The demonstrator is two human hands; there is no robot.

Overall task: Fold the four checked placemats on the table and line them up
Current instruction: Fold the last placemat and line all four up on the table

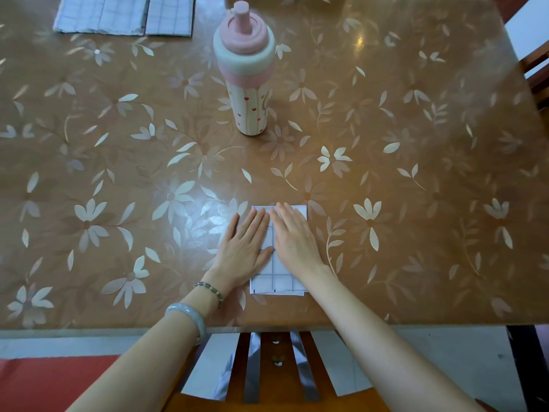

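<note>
- The step in hand looked like the pressing flat of a folded small white placemat with thin dark checks [277, 278], which lay just inside the near edge of the glossy brown flower-patterned table [416, 203], about midway along it.
- The left hand [248, 248] lay flat with its fingers straight and together. Its palm pressed on the left part of the placemat and gripped nothing.
- The right hand [292, 236] also lay flat and outstretched, pressing on the right part, with its fingertips reaching the far edge of the placemat. The two hands were just beside each other.
- Layered edges showed at the near end of the placemat, so the folding seemed done or nearly done.
- The next move probably called for lifting this piece without letting the layers spring open. It would then need carrying to the far left corner and setting square against the row there.
- Count of placemats: one under the hands. At the far left corner lay a wider folded checked piece [101, 16] touching a narrower folded checked piece [169, 16]. Whether the wider one was a single placemat or two side by side could not be told.
- Count of other things: one tall cream bottle with a pink lid and small hearts [246, 84], upright near the middle of the table, well apart from all the placemats.
- Count of hands: two, both on the near placemat.
</note>
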